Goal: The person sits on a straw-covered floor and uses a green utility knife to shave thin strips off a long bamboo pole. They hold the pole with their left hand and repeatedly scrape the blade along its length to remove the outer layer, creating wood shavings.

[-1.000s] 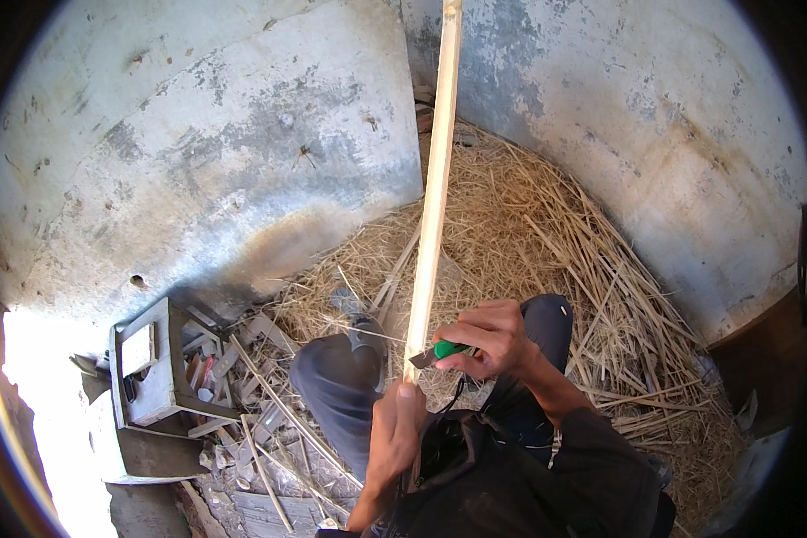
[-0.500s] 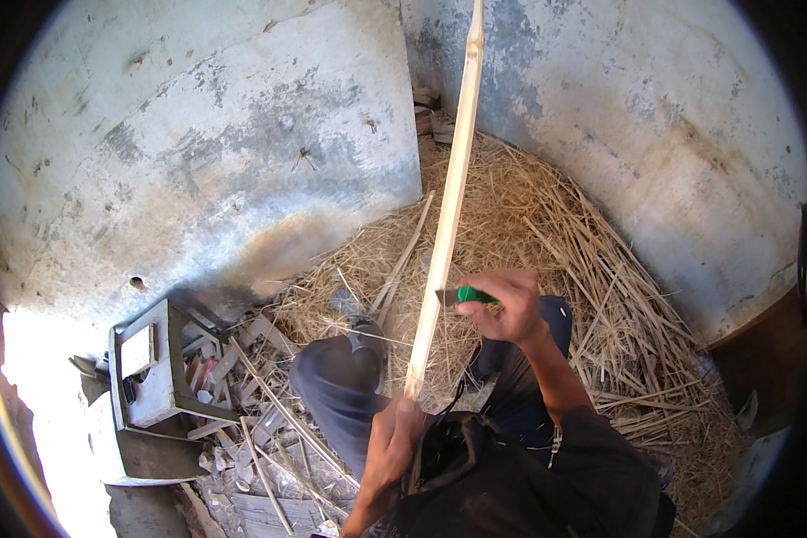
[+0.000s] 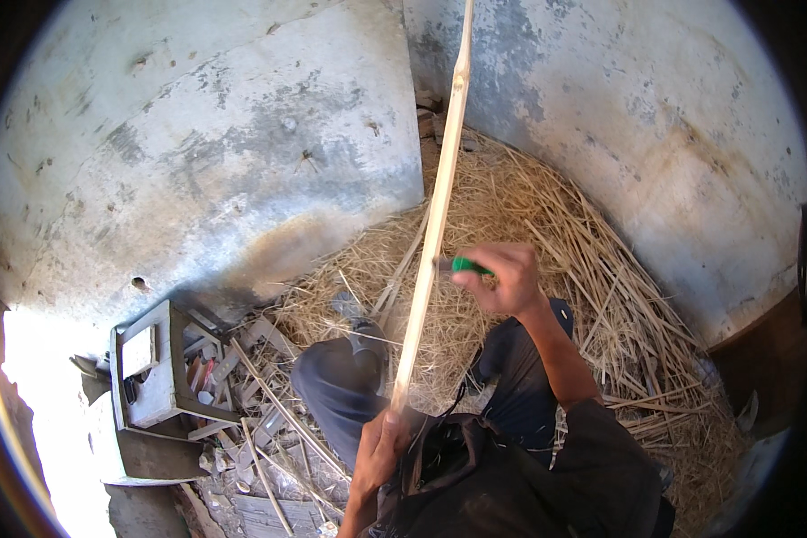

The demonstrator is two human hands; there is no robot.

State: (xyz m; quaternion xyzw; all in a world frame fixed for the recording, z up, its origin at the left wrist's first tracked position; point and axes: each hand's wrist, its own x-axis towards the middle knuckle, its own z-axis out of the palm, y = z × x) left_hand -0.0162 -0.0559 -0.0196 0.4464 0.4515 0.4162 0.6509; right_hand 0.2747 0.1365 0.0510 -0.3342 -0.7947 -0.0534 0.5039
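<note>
A long pale strip of split bamboo (image 3: 433, 224) runs from my lap up past the top edge of the view, with a node near its far end. My left hand (image 3: 381, 444) is closed round its near end, close to my body. In my right hand (image 3: 504, 278) is a knife with a green handle (image 3: 468, 265). Its short blade (image 3: 445, 264) meets the right edge of the bamboo about midway along. The fingers of my right hand wrap the handle and hide most of it.
Shavings (image 3: 493, 197) and a heap of thin bamboo strips (image 3: 619, 296) cover the floor ahead and right. A tipped grey box (image 3: 157, 403) with scraps stands at left, beside loose sticks (image 3: 287, 412). Stained walls (image 3: 242, 134) meet in the corner ahead.
My right hand and the knife have moved a little farther from me along the bamboo. My left hand has shifted slightly left and nearer, and the strip has moved left with it.
</note>
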